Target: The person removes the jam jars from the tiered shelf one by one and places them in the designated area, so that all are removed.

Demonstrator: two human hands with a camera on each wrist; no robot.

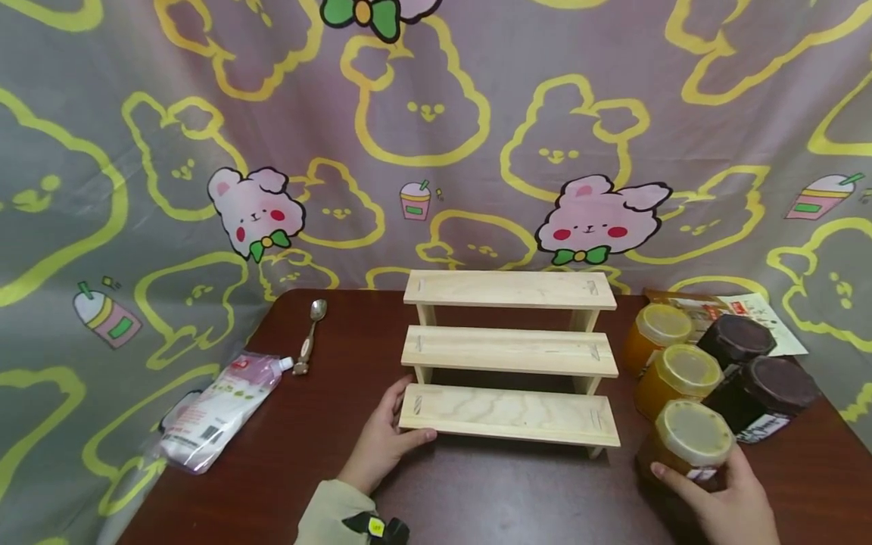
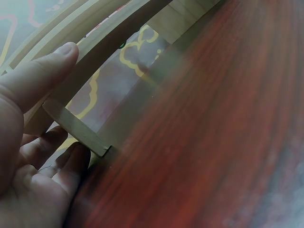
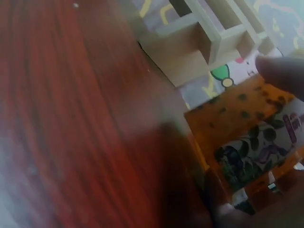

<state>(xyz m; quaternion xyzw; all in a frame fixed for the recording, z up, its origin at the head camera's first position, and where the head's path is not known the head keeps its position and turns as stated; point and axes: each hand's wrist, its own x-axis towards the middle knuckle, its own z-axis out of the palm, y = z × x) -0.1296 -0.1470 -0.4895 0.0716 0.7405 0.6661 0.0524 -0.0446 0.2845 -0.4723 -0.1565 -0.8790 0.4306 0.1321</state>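
Observation:
A three-step wooden display shelf (image 1: 511, 412) stands mid-table. My left hand (image 1: 390, 441) grips its lowest step at the left end, thumb along the front edge. In the left wrist view the fingers (image 2: 73, 164) curl beside the shelf's leg (image 2: 78, 128). At the right, my right hand (image 1: 729, 499) holds a glass jar (image 1: 695, 439) with a pale lid, thumb on the near side. The right wrist view shows its amber contents with dark flecks and a printed label (image 3: 259, 154). Behind it are two orange-yellow jars (image 1: 677, 375) and two dark jars (image 1: 763, 397).
On the left lie a clear spouted pouch (image 1: 221, 412) and a spoon (image 1: 309, 337) with a decorated handle. Flat packets (image 1: 770, 318) lie behind the jars at the far right. A patterned curtain (image 1: 436, 136) hangs along the table's back and sides.

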